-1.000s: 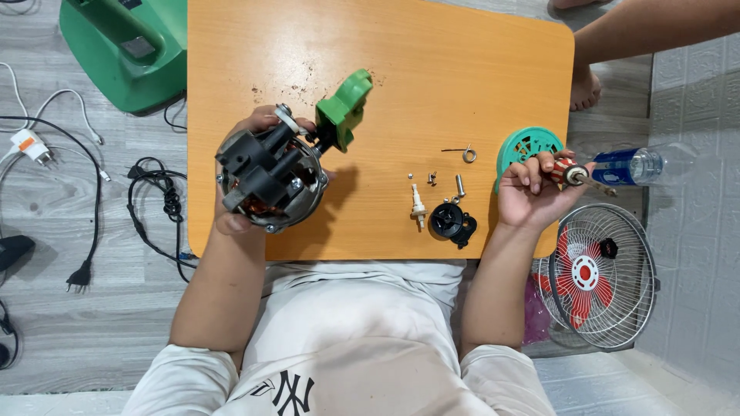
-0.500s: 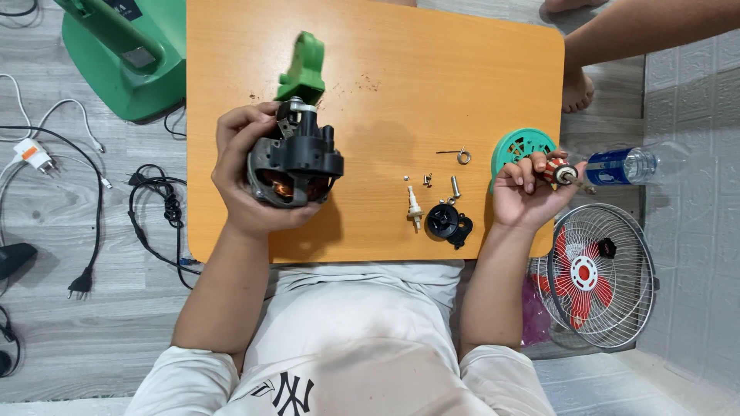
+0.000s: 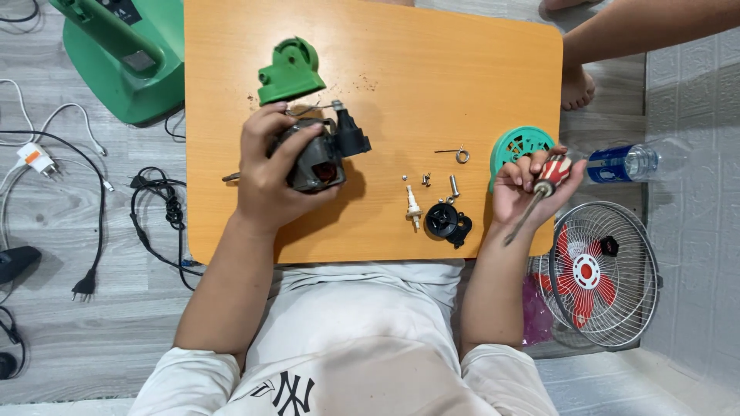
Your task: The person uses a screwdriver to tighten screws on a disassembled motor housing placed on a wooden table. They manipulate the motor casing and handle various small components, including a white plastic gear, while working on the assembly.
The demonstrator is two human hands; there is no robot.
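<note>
Where the near edge of the orange table (image 3: 462, 77) meets the lap, two bare forearms reaching up onto it. Right hand (image 3: 532, 189) at the near right corner, fingers curled shut around a screwdriver (image 3: 539, 192) with a red and white handle, its shaft slanting down toward the wrist. Just left of that hand, lying on the tabletop: a small black round part (image 3: 447, 223), a white pin (image 3: 414, 208), a few loose screws (image 3: 439, 182) and, a little farther, a wire clip (image 3: 455, 154). Left hand (image 3: 266, 173) on the left side of the table, fingers wrapped tight around a dark motor (image 3: 320, 158), held just above the wood with a green plastic bracket (image 3: 289, 71) at its far end. Beside the right hand, a round teal cover (image 3: 518, 146) at the table's right edge. On the floor to the right, a fan grille with red blades (image 3: 597, 273) and a plastic bottle (image 3: 624, 163); to the left, black cables (image 3: 158, 196) and, farther off, a green fan base (image 3: 127, 58). At the far right, another person's arm (image 3: 647, 27) and bare foot (image 3: 576, 86).
</note>
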